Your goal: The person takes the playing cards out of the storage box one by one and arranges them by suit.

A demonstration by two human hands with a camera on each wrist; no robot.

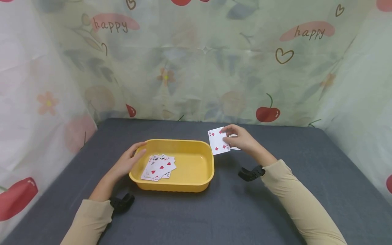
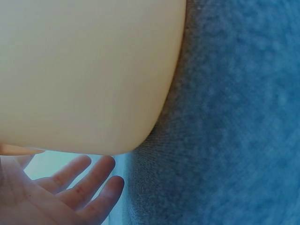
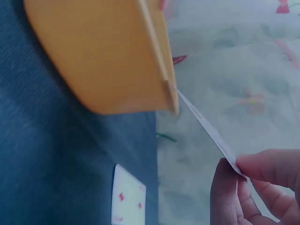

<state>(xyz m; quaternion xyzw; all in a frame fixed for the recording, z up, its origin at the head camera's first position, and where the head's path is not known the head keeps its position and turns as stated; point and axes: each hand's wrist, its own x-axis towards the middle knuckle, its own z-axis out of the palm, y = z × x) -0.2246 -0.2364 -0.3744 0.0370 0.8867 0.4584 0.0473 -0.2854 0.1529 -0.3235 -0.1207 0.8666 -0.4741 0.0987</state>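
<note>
A yellow plastic tub [image 1: 190,187] stands on the dark table, with a small overlapping pile of playing cards [image 1: 159,167] at its left inside. My left hand [image 1: 132,159] rests at the tub's left end, thumb over the rim; its fingers [image 2: 103,171] are loosely extended in the left wrist view. Between thumb and fingers, my right hand [image 1: 240,137] pinches a four of diamonds playing card [image 1: 218,143], tilted at the tub's right rim. Behind that hand, another playing card [image 1: 235,148] lies on the table, partly hidden; the right wrist view shows red diamonds on this card [image 3: 127,197].
Dark grey cloth covers the table [image 1: 190,217]. A patterned curtain [image 1: 196,75] hangs along the back edge and both sides. Each wrist wears a black camera strap [image 1: 251,173].
</note>
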